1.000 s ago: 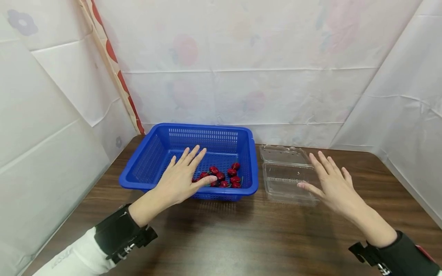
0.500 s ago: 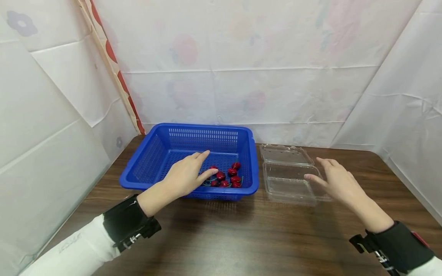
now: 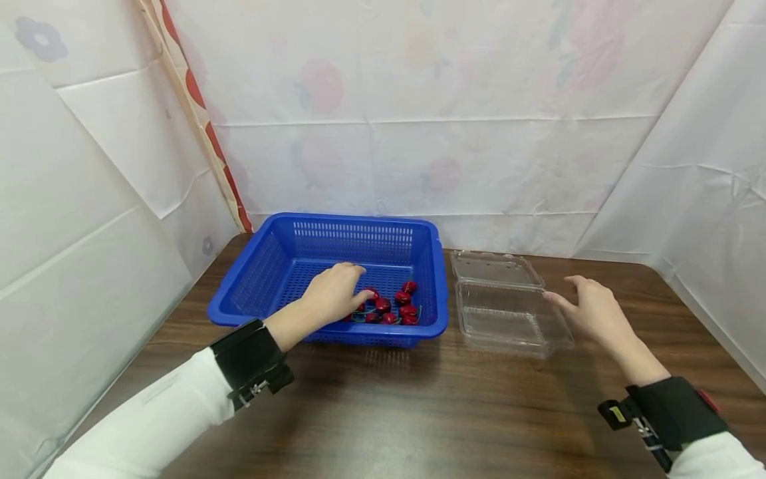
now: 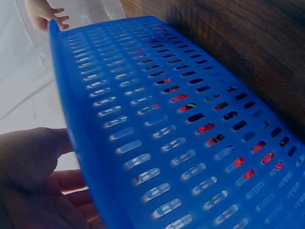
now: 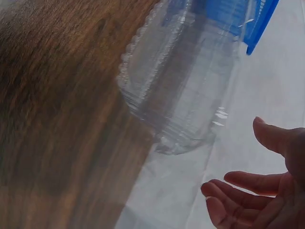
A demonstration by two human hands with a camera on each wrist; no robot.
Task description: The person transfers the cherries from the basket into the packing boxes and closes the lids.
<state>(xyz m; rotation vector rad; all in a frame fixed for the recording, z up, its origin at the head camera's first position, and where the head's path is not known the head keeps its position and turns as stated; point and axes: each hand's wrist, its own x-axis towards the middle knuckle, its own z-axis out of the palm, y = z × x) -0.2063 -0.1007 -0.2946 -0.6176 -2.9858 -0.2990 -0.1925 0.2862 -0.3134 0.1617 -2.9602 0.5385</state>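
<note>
Several dark red cherries (image 3: 383, 305) with green stems lie in the front right part of a blue plastic basket (image 3: 439, 279). My left hand (image 3: 331, 293) reaches over the basket's front rim, fingers bent downward and thumb toward the cherries; its fingertips are hidden from the head camera. In the left wrist view the slotted basket wall stands between the camera and the cherries, with red patches showing through. On the right, a clear plastic clamshell box (image 3: 499, 313) lies with its lid folded back. Beside its right edge hovers my right hand (image 3: 598, 316), fingers loosely bent around nothing.
Both basket and box stand on a dark wood-grain table (image 3: 455, 412). White patterned sheeting (image 3: 395, 153) rises behind the table and along both sides. A black camera strap (image 3: 248, 359) circles the left wrist, and another strap (image 3: 676, 409) the right.
My left hand has moved a little right and lower over the basket, its spread fingers now bent down. My right hand has drawn right from the clear box, its fingers curling loosely.
</note>
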